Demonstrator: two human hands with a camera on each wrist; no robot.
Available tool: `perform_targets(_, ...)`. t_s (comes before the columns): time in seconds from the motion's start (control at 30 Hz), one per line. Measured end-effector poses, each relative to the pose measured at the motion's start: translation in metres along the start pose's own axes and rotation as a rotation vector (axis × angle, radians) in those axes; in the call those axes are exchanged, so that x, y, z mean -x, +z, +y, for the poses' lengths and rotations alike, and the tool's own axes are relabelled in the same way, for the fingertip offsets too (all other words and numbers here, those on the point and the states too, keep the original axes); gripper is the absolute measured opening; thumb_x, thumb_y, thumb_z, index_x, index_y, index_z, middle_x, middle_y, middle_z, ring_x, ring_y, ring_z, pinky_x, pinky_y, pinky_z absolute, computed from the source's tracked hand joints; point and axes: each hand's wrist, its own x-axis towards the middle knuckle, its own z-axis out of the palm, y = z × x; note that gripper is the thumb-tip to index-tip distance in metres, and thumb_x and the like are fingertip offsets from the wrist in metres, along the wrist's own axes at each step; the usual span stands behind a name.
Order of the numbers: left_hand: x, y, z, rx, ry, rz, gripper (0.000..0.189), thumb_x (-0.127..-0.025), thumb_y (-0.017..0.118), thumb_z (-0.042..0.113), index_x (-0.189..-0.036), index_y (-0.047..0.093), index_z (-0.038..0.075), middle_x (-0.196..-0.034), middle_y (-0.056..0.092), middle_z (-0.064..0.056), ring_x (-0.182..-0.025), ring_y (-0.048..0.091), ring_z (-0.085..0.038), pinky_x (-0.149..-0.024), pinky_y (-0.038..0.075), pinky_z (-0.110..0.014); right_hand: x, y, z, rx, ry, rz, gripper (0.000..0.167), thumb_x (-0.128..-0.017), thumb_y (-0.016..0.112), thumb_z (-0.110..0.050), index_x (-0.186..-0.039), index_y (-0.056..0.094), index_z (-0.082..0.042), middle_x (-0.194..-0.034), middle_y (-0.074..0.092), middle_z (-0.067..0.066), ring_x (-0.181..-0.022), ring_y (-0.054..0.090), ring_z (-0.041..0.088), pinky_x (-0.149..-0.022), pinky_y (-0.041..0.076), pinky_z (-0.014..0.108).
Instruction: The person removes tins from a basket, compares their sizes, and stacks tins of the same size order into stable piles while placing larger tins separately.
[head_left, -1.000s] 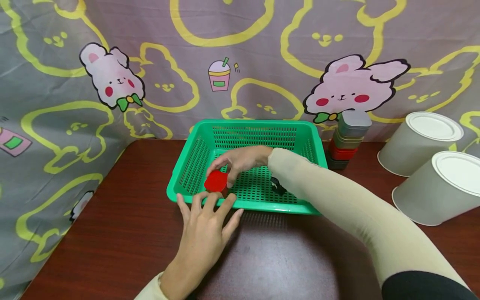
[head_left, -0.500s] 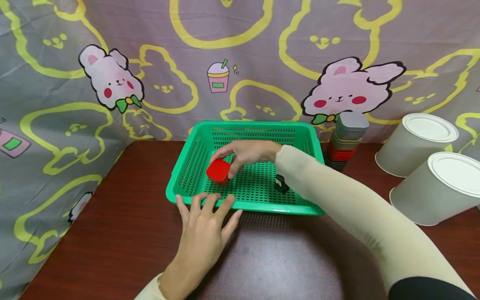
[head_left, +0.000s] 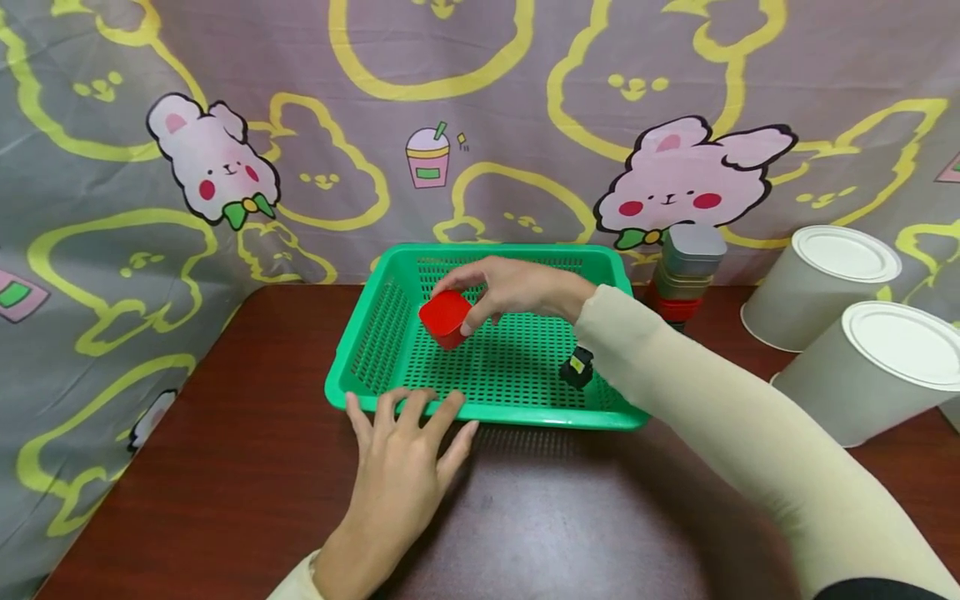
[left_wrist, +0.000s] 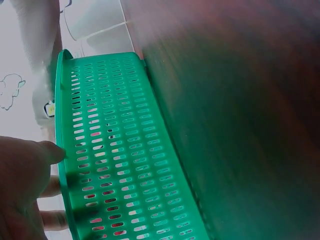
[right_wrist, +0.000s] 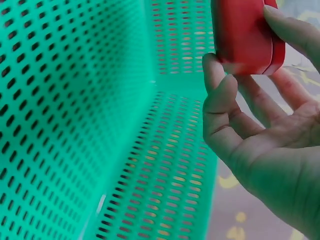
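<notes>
Over the left part of the green plastic basket (head_left: 495,412), my right hand (head_left: 506,292) grips a small red tin (head_left: 446,315) between thumb and fingers. The tin has rounded corners, and its lid seam shows in the right wrist view, where the right hand (right_wrist: 270,125) reaches around it from the side. My left hand (head_left: 401,458) rests on the basket's front rim with its fingers spread. In the left wrist view the left thumb touches the green rim (left_wrist: 61,135), and the other fingers reach past it.
Right of the basket stands a stack of small tins (head_left: 692,254), silver on top, gold and red below. Two large pale cans (head_left: 892,367) stand farther right. A small black device (head_left: 577,367) sits by the right cuff. A patterned curtain (head_left: 322,167) hangs behind the brown table (head_left: 247,467).
My right hand has raised the red tin from near the basket's front rim, moving it back and slightly right. The left hand stays on the rim.
</notes>
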Motion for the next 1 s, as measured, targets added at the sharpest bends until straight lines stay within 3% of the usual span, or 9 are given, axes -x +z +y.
perform_targets(0.3, 0.001, 0.0, 0.001, 0.012, -0.011, 0.007, 0.034, -0.087, 0.085, 0.036, -0.115, 0.077, 0.018, -0.105, 0.073, -0.012, -0.104, 0.062, -0.042, -0.093, 0.03, -0.093, 0.035, -0.015, -0.011, -0.014, -0.019, 0.121, 0.056, -0.088, 0.081, -0.011, -0.14, 0.065, -0.022, -0.134, 0.065, 0.003, -0.118, 0.06, 0.03, -0.08, 0.057, 0.037)
perform_targets(0.5, 0.001, -0.001, 0.002, 0.02, -0.007, 0.002, 0.035, -0.087, 0.085, 0.035, -0.116, 0.077, 0.018, -0.105, 0.073, -0.012, -0.105, 0.061, -0.043, -0.094, 0.029, -0.094, 0.065, -0.029, -0.011, -0.073, -0.013, 0.21, 0.058, -0.089, 0.077, -0.008, -0.143, 0.061, -0.018, -0.141, 0.06, 0.006, -0.116, 0.058, 0.031, -0.078, 0.055, 0.034)
perform_targets(0.7, 0.001, -0.001, 0.001, 0.02, -0.008, -0.008, 0.034, -0.088, 0.083, 0.036, -0.116, 0.077, 0.018, -0.106, 0.074, -0.013, -0.106, 0.062, -0.044, -0.094, 0.029, -0.094, 0.099, -0.045, -0.008, -0.04, -0.013, 0.314, 0.056, -0.09, 0.077, -0.01, -0.143, 0.061, -0.016, -0.143, 0.058, 0.006, -0.114, 0.06, 0.03, -0.075, 0.056, 0.035)
perform_targets(0.9, 0.001, -0.001, 0.002, 0.022, -0.013, -0.011, 0.034, -0.088, 0.083, 0.036, -0.116, 0.077, 0.018, -0.106, 0.073, -0.013, -0.106, 0.061, -0.044, -0.095, 0.029, -0.094, 0.132, -0.056, -0.009, -0.028, 0.066, 0.427, 0.055, -0.092, 0.077, -0.013, -0.144, 0.06, -0.022, -0.139, 0.063, 0.006, -0.089, 0.064, 0.023, -0.064, 0.053, 0.032)
perform_targets(1.0, 0.002, -0.001, 0.002, 0.02, -0.016, -0.017, 0.034, -0.089, 0.082, 0.037, -0.117, 0.076, 0.018, -0.107, 0.074, -0.014, -0.106, 0.062, -0.044, -0.095, 0.029, -0.094, 0.146, -0.061, -0.009, -0.037, 0.082, 0.465, 0.056, -0.093, 0.076, -0.013, -0.146, 0.058, -0.023, -0.139, 0.064, 0.006, -0.093, 0.065, 0.023, -0.068, 0.056, 0.033)
